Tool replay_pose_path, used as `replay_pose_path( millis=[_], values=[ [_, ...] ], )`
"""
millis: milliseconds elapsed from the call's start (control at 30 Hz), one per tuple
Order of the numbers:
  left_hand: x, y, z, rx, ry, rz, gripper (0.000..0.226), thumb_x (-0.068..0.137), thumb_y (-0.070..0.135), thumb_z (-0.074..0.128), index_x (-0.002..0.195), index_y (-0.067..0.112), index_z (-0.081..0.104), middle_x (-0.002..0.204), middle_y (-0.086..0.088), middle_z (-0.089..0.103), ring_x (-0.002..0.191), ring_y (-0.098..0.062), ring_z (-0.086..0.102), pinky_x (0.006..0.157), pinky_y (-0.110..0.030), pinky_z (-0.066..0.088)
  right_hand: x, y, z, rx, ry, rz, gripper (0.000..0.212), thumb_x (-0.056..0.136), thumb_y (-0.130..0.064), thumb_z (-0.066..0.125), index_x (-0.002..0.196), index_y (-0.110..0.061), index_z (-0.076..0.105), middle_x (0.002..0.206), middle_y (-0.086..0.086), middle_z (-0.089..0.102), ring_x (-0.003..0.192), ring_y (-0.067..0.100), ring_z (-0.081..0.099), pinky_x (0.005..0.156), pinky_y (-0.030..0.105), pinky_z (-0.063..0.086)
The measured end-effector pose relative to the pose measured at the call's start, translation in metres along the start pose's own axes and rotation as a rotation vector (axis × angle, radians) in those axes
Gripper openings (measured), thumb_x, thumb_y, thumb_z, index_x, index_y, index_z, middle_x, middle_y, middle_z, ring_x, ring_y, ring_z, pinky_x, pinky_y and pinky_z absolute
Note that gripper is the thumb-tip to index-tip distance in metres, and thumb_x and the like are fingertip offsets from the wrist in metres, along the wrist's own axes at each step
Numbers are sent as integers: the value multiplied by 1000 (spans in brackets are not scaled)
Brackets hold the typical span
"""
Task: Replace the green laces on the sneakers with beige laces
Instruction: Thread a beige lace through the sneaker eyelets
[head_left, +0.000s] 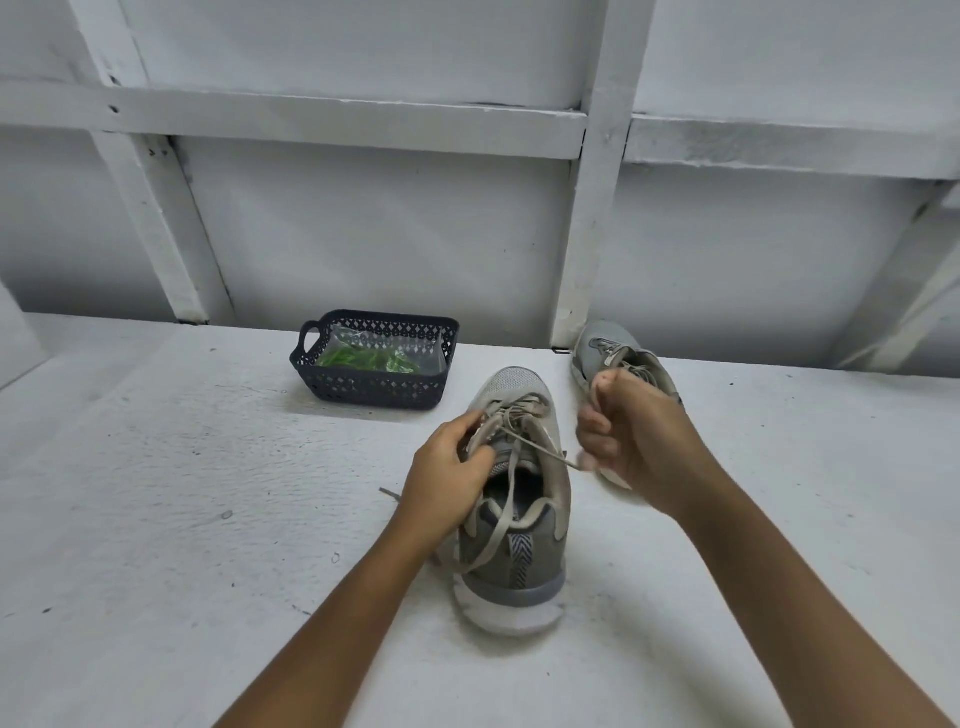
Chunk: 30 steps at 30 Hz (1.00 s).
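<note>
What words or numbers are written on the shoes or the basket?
No text can be read anywhere.
far sneaker: dark mark near the toe, too blurred to read.
near sneaker: heel tab has a striped zigzag pattern, no letters.
basket: cut-out pattern only, no label.
bag of green laces: clear plastic, no print visible.

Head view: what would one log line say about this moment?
left hand: holds near sneaker | right hand: grips beige lace, taut | green laces: in basket
</note>
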<state>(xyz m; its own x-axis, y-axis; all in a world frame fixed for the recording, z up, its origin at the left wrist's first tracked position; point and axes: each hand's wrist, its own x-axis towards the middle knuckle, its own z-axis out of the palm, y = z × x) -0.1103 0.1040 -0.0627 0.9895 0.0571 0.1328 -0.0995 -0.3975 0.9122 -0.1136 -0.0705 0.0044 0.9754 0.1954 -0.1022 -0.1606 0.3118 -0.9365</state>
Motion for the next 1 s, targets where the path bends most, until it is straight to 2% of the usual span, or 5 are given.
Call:
replay_pose_path(
  millis=[167, 333, 500, 767, 1000],
  values=[
    [-2, -1, 2, -26, 11, -15, 47, 92, 15, 53, 138, 19, 48, 129, 2, 57, 107, -9, 54, 88, -22, 42, -15, -13, -20, -893, -129, 250, 26, 98, -12, 41, 75, -13, 54, 57, 4, 46, 40, 12, 34, 39, 20, 36],
    [-4, -1, 3, -59, 18, -21, 47, 90, 14, 54, 137, 20, 50, 127, 2, 60, 111, -10, 56, 98, -32, 46, 1, -3, 2, -1364, 96, -339, 19, 92, -34, 55, 99, -22, 68, 97, -2, 61, 96, 14, 55, 80, 27, 42],
    [-5, 0, 2, -88, 17, -28, 48, 89, 11, 54, 136, 19, 51, 125, 2, 61, 109, -10, 58, 98, -32, 47, 26, 30, 29, -1654, 32, -311, 27, 91, -35, 54, 109, -19, 67, 118, 6, 47, 114, 26, 41, 97, 39, 40],
    [-7, 1, 2, -102, 10, -9, 48, 90, 9, 54, 136, 23, 48, 119, 8, 60, 101, -1, 57, 83, -11, 43, 0, 22, 11, -1176, -60, -431, 24, 79, -17, 63, 61, -30, 55, 88, -8, 68, 99, 10, 52, 87, 33, 43],
    [-6, 1, 3, -112, 10, 0, 49, 90, 7, 53, 136, 22, 47, 116, 12, 56, 102, 0, 54, 90, -16, 43, -24, -4, 6, -1001, -302, -232, 18, 71, -16, 50, 63, -8, 63, 67, -1, 67, 69, 4, 60, 69, 12, 44]
  ],
)
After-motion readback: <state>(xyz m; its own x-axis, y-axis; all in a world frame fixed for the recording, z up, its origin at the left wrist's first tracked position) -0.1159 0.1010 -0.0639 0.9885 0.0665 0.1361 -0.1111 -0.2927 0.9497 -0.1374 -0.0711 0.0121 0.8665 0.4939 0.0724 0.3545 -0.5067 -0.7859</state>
